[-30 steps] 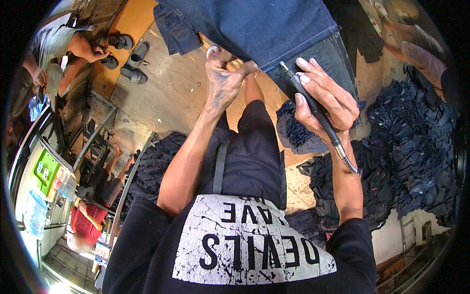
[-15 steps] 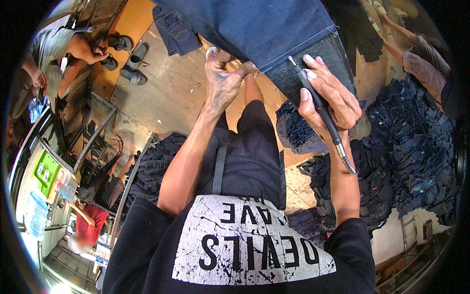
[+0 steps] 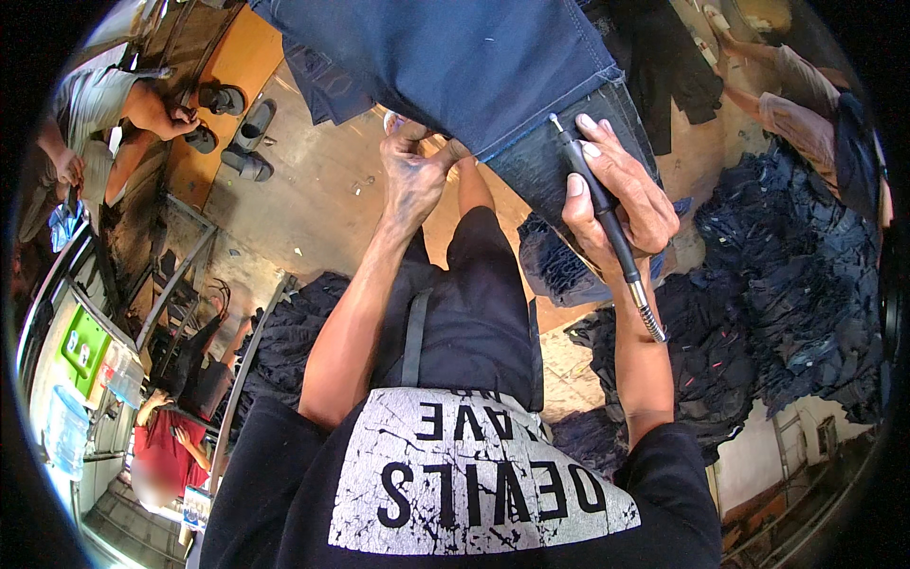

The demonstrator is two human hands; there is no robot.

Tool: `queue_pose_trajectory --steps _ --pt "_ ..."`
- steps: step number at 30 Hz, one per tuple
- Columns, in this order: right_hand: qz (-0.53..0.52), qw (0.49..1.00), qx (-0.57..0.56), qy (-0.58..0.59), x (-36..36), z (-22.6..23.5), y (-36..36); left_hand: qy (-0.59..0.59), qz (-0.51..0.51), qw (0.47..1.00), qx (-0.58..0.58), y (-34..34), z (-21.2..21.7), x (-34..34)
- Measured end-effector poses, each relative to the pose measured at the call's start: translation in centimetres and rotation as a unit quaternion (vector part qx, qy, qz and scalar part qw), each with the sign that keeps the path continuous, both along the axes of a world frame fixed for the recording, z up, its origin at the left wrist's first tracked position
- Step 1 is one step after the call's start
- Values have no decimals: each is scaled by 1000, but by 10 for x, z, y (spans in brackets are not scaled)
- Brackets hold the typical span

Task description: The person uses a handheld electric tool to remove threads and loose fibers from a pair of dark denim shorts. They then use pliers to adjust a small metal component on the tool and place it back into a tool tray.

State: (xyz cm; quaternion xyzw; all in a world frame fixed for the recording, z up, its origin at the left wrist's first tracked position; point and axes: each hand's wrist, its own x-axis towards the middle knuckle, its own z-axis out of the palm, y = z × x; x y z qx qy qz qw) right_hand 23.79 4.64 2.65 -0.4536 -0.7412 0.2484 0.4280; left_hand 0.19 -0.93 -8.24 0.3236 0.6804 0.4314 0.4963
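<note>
Dark blue denim trousers (image 3: 445, 66) stretch out in front of me, one leg end toward my body. A dark flat piece (image 3: 621, 119) shows beyond the stitched hem. My left hand (image 3: 413, 171) is closed on the hem's left end, thumb and fingers pinching the denim; some fingertips are hidden. In my right hand (image 3: 633, 194) is a slim black pen-like handpiece (image 3: 607, 211), gripped like a pencil, with a small pale round tip and a metal spring at its rear. Its tip lies at the hem edge; whether it touches the cloth I cannot tell.
Piles of dark garments (image 3: 791, 275) lie to the right, with another pile (image 3: 289, 332) at the left. Slippers (image 3: 251, 142) rest on the floor. A seated person (image 3: 114, 123) is at far left, another person in red (image 3: 166, 446) lower left. Bare legs (image 3: 777, 104) show at upper right.
The denim and my left hand have shifted slightly left and nearer in the picture. The handpiece tip has moved a little along the hem toward its right corner. Both holds are unchanged.
</note>
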Motion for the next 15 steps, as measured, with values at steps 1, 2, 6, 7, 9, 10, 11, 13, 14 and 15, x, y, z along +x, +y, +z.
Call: queue_pose_trajectory --steps 1,2,6,7,9,10,11,13,14,15 --pt "-5 1000 -2 0 0 1 0 -24 -5 999 28 0 0 0" --pt "-11 1000 -9 -1 0 2 0 -35 2 999 39 0 -1 0" --pt "-18 1000 -26 -6 1 3 -1 -32 2 997 77 0 -4 2" --pt "-28 999 -20 -5 1 3 0 -54 8 996 71 0 -4 2" --pt "-39 999 -16 -3 0 1 0 -89 21 994 65 -1 -5 3" --pt "-42 999 -17 -2 0 0 1 -82 14 994 70 -1 -5 2" --pt "-46 999 -20 0 0 0 1 -69 4 995 78 -2 -6 1" --pt "-54 998 -19 6 0 -1 1 -69 -9 994 80 -2 -6 0" --pt "-59 998 -16 15 0 -2 1 -82 -11 994 76 -2 -7 -1" --pt "-65 998 -17 13 -1 -2 1 -95 -13 993 73 -2 -7 -1"
